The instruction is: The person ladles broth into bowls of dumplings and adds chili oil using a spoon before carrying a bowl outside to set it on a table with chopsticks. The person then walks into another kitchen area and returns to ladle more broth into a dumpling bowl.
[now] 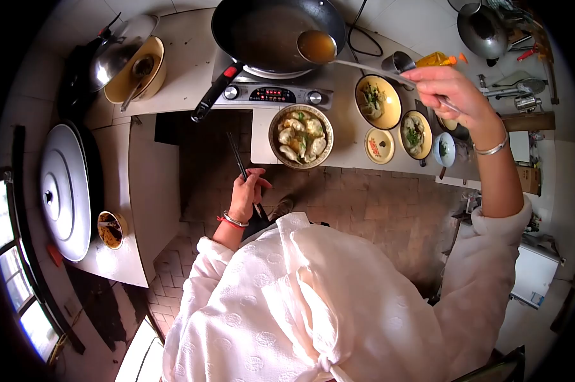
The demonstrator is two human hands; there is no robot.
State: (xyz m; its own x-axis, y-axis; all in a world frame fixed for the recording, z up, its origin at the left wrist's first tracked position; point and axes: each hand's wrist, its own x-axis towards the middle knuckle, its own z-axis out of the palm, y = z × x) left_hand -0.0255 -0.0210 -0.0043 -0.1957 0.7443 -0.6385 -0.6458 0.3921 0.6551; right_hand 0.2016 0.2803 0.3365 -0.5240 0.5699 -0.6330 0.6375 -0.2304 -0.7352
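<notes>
My right hand (446, 95) is closed around the handle of a ladle (318, 46), whose bowl holds brownish broth over the right side of a black wok (262, 32). In my left hand (248, 194) is a pair of dark chopsticks (237, 155), slanting up and left in front of the counter. A patterned bowl (272, 141) full of dumplings in broth with green bits stands at the counter's front edge, below the wok. The wok sits on an induction cooker (319, 95) with a lit red display; its long black handle (216, 92) points toward the lower left.
Right of the cooker stand yellow enamel bowls (392, 118) with chopped greens, a small lidded-looking dish (380, 146), a blue-white bowl (450, 145) and an oil bottle (435, 59). At left are a cream basin (157, 79), a large lidded pot (71, 191) and a sauce cup (119, 242).
</notes>
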